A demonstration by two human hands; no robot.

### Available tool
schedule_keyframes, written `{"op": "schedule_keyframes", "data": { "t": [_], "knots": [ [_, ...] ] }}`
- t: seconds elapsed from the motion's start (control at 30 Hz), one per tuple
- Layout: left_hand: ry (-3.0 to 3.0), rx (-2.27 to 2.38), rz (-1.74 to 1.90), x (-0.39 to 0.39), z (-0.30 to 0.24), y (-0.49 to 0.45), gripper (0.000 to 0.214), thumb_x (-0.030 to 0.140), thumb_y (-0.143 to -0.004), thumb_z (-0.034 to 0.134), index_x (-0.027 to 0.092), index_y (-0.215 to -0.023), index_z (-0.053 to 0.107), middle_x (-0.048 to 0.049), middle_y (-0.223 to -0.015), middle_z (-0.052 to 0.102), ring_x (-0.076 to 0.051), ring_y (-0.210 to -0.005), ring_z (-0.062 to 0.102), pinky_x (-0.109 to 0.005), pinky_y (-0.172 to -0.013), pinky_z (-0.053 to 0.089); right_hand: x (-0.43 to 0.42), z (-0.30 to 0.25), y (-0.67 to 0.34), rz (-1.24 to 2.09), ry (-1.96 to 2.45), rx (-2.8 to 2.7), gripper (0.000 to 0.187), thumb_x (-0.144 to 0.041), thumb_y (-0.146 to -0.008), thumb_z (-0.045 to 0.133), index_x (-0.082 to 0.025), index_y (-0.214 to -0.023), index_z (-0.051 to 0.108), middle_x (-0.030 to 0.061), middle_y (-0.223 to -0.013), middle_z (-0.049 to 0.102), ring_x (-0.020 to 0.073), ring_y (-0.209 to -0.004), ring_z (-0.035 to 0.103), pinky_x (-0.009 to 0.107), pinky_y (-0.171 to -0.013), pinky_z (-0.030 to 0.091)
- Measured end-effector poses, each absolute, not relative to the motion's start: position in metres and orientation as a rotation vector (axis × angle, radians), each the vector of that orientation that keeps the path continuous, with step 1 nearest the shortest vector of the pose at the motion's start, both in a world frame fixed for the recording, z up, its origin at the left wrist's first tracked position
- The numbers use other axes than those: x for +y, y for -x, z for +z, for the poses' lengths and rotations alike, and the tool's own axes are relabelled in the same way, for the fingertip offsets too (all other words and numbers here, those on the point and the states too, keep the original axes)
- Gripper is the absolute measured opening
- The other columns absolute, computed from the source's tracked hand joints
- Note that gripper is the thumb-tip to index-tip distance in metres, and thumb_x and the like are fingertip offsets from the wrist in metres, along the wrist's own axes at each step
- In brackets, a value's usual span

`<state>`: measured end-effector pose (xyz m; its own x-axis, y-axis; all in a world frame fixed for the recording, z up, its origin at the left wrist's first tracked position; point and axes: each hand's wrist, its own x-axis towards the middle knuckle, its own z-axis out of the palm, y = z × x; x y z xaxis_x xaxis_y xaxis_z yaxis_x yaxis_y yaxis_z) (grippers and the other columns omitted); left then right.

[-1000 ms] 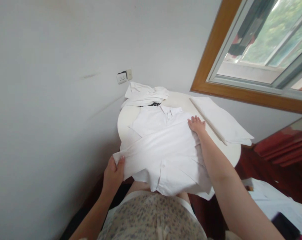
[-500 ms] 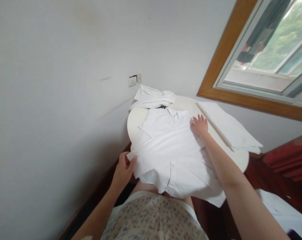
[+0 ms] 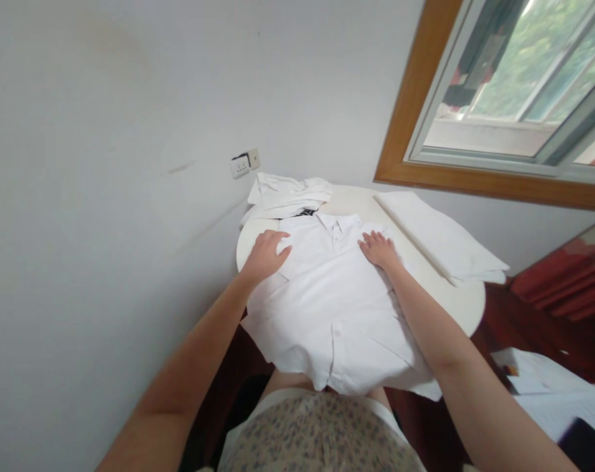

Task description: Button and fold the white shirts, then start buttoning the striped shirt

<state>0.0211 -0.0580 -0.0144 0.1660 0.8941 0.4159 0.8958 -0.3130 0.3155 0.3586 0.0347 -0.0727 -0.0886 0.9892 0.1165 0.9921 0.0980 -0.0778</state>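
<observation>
A white collared shirt (image 3: pixel 321 295) lies spread on a round white table (image 3: pixel 459 308), its collar toward the wall and its lower edge hanging over the near side. My left hand (image 3: pixel 269 252) is over the shirt's left shoulder area, thumb and fingers apart; whether it touches the cloth is hard to tell. On the right shoulder area rests my right hand (image 3: pixel 377 249), fingers spread and laid on the fabric. Neither hand grips anything.
A crumpled white cloth (image 3: pixel 292 195) lies at the table's back left, and a folded white cloth (image 3: pixel 439 236) along its right. Beyond are a wall socket (image 3: pixel 239 166) and a wood-framed window (image 3: pixel 395 131). White items and a dark object (image 3: pixel 585 446) sit at lower right.
My left hand has let go of the shirt's left edge and moved up to its shoulder area. My right hand stays on the right shoulder. The view has shifted slightly.
</observation>
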Motion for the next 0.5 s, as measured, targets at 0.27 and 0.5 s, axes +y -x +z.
{"op": "schedule_keyframes", "data": {
  "t": [0.27, 0.5],
  "knots": [
    [1.975, -2.481, -0.424, 0.072, -0.029, -0.001, 0.047, 0.038, -0.091, 0.045, 0.000, -0.116, 0.056, -0.0304, -0.125, 0.053, -0.040, -0.120, 0.046, -0.045, -0.094, 0.037, 0.034, -0.070, -0.357, -0.025, 2.009, -2.208, 0.057, -0.052, -0.098, 0.024, -0.023, -0.146, 0.038, 0.0114, -0.155, 0.032, 0.0274, -0.143, 0.026, 0.052, -0.113, 0.022],
    [1.762, -2.459, -0.744, 0.092, -0.047, -0.007, 0.048, 0.041, -0.089, 0.048, 0.002, -0.117, 0.055, -0.0276, -0.117, 0.059, -0.037, -0.113, 0.051, -0.044, -0.090, 0.039, 0.034, -0.071, -0.356, -0.106, 1.944, -2.167, 0.052, -0.051, -0.098, 0.029, -0.025, -0.139, 0.047, 0.0099, -0.148, 0.043, 0.0260, -0.136, 0.037, 0.047, -0.110, 0.029]
  ]
}}
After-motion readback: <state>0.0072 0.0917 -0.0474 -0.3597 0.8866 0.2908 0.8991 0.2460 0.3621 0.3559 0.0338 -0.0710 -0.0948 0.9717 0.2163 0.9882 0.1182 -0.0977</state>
